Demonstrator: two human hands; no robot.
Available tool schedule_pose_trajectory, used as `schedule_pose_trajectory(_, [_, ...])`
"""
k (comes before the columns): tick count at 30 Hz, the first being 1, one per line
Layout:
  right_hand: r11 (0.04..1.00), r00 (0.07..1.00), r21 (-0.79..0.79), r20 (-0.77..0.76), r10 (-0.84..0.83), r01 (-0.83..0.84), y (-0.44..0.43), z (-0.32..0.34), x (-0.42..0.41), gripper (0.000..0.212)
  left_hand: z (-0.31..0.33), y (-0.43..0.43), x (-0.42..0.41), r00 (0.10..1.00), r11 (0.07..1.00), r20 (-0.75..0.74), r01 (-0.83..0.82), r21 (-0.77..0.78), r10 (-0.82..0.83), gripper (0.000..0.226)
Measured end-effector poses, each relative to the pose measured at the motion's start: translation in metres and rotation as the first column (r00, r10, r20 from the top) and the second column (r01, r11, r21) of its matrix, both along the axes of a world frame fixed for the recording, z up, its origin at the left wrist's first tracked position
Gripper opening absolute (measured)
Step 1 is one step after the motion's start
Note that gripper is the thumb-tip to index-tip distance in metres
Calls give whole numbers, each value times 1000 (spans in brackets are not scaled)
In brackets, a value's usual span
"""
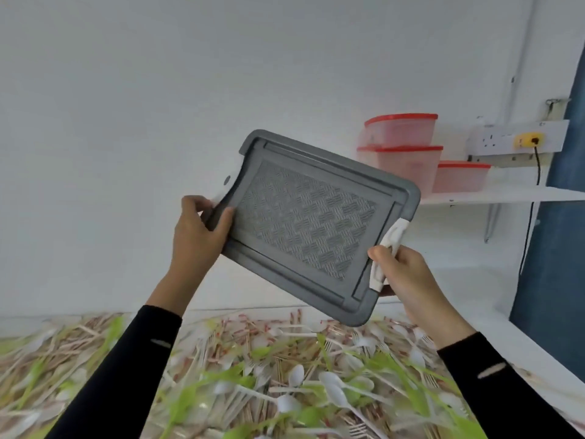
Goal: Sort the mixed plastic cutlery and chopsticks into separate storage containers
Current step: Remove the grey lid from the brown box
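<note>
I hold a grey container lid [310, 223] up in the air, tilted, its woven-pattern panel facing me. My left hand [198, 229] grips its left edge, thumb on the front. My right hand [408, 277] grips the right edge by the white latch [391, 245]. Below the lid a big mixed pile [253, 375] covers the table: white plastic spoons [335, 391] and forks, green cutlery [186, 403], and wooden chopsticks [240, 337] with red-striped wrappers.
A white wall shelf [506, 194] at the right carries three red-lidded plastic containers [402, 147], two of them stacked. Wall sockets [512, 141] with a black cable sit above the shelf. A blue panel [557, 248] stands at the far right.
</note>
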State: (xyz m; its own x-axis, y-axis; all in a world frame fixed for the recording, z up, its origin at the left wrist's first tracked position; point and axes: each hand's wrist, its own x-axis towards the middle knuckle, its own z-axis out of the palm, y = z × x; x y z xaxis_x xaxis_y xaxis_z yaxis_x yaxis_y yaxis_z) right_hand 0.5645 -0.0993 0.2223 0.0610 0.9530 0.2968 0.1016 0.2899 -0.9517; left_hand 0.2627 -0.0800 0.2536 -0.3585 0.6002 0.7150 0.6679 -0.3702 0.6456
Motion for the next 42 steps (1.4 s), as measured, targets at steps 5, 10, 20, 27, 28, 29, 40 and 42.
schedule_pose_trajectory(5, [996,969,80,238,-65,47,-17,-24,14,28,-59,-22,-3,998,997,-65,4,-75,-9,34])
schedule_pose_trajectory(10, [931,863,255,369,-344,262,-20,-50,18,28,-126,-26,7,997,939,-3,-77,-336,80,39])
schedule_pose_trajectory(20, [936,998,-347,-28,-63,50,-13,-105,74,48,-193,-34,12,853,673,497,462,-578,-159,48])
schedule_pose_trajectory(27, [829,608,-559,-653,-451,14,-36,-164,66,69,-202,-21,62,953,823,299,211,-528,-53,63])
schedule_pose_trajectory(28, [800,626,-600,-629,-460,-14,-40,-171,64,72,-202,-20,72,959,832,276,210,-513,-72,62])
schedule_pose_trajectory(29, [768,665,-635,-609,-432,-83,-44,-175,57,76,-202,-19,82,964,849,247,208,-486,-95,59])
schedule_pose_trajectory(40, [845,920,-535,-339,-197,-16,-25,-101,100,24,-187,9,176,963,897,129,269,-350,-238,43])
schedule_pose_trajectory(42, [918,845,-396,-486,-223,14,-22,-77,126,23,-181,12,191,958,889,120,286,-358,-260,38])
